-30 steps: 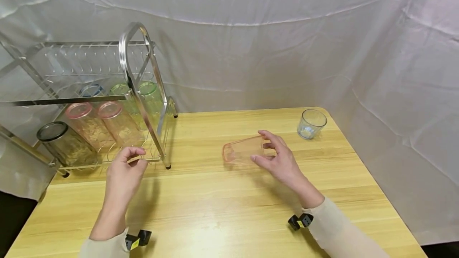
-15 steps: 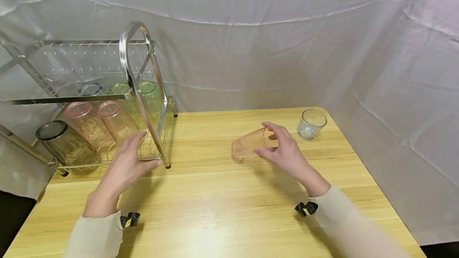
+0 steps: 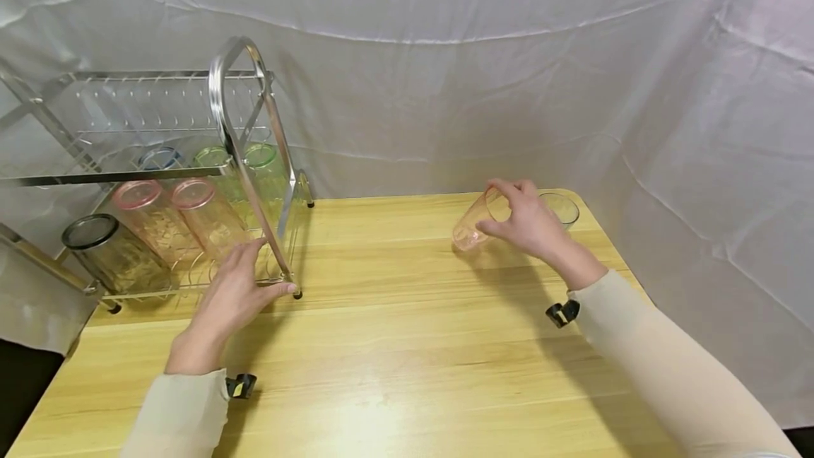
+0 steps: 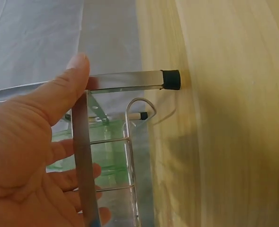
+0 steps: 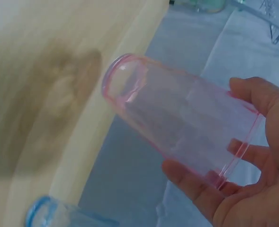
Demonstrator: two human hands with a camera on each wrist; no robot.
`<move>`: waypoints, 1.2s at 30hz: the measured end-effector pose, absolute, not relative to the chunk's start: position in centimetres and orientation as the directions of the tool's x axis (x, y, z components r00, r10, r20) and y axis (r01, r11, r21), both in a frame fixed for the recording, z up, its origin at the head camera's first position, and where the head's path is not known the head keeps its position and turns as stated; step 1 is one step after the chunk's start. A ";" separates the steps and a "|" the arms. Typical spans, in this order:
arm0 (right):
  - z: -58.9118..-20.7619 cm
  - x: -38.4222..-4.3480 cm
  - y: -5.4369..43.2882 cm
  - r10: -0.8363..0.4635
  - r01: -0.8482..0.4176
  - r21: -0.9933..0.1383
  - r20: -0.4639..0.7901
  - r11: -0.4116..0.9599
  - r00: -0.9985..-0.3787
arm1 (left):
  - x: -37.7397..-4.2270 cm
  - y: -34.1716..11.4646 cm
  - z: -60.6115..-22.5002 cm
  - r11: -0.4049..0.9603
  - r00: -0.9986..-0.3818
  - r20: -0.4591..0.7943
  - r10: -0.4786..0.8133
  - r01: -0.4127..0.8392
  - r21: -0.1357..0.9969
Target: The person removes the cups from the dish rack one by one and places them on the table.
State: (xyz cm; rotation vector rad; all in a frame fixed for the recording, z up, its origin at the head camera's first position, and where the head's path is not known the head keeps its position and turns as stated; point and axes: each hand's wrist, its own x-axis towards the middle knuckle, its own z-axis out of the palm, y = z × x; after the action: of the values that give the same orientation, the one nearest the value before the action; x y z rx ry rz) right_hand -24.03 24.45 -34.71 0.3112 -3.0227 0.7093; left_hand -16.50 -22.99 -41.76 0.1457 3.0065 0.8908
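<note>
A tilted, clear pink-orange drinking glass [image 3: 473, 225] is pinched near its rim by my right hand [image 3: 528, 221], above the back right of the table. The right wrist view has the glass [image 5: 177, 113] between thumb and fingers. Behind that hand a short clear-blue glass [image 3: 562, 209] is partly hidden. My left hand [image 3: 234, 292] grips the front right corner of a metal dish rack [image 3: 219, 101]; in the left wrist view the thumb lies on the post and the fingers curl behind the lower rail [image 4: 84, 165].
Upside-down glasses stand on the rack's lower level: a dark one [image 3: 104, 253], two pink ones [image 3: 149, 218], a blue-rimmed one [image 3: 159, 158] and green ones [image 3: 263, 168]. Grey cloth [image 3: 432, 90] hangs behind the wooden table [image 3: 407, 359].
My right hand has carried the pink-orange glass right and back, tilting it more upright, and now covers part of the blue glass. The left hand has opened out and taken the rack's corner.
</note>
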 end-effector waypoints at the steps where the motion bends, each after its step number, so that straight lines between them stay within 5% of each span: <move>1: -34.5 -24.4 24.6 -0.180 -0.188 -0.428 0.060 0.884 -0.982 | -16.6 -22.9 -41.8 0.836 -0.996 0.023 0.086 0.084 0.542; 23: -35.5 -28.7 26.0 -0.115 -0.094 -0.290 -0.054 0.952 -0.992 | -16.8 -22.9 -42.1 0.839 -0.999 -0.031 0.045 0.021 0.544; 36: -34.4 -29.6 26.5 -0.191 -0.156 -0.252 -0.122 0.955 -0.974 | -16.8 -23.0 -42.1 0.834 -0.999 -0.034 0.042 0.016 0.551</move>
State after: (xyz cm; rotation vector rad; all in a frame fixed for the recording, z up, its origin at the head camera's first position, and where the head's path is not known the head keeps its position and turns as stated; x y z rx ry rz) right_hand -29.59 26.48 -34.39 0.2895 -3.2500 0.4004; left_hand -16.84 -23.03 -42.12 0.0467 2.9658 0.8908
